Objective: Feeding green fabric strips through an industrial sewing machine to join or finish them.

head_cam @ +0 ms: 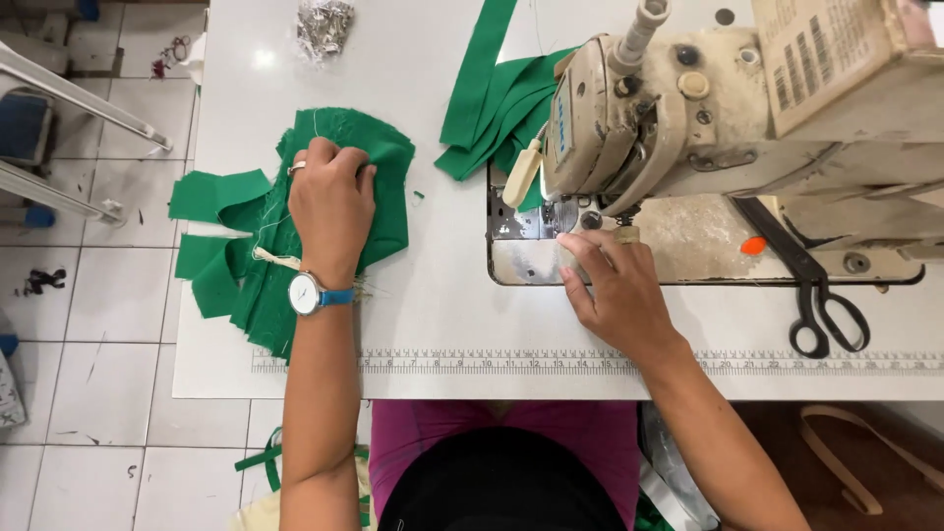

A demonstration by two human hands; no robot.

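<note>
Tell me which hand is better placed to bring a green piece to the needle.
Probably the left hand: it already rests on the green fabric pile. The right hand lies on the sewing machine bed by the presser foot, touching no fabric.

One sewing machine [708,108], one scissors [821,295]

A: Cloth pieces [339,167] under the left hand [332,208]?
B: Plain green; strips [492,98] near the table's far edge, same green.
A: Table [442,305]?
B: White. Sewing machine [708,108] cream, yellowed. Scissors [821,295] black. Watch [307,294]: white face, blue strap.
</note>
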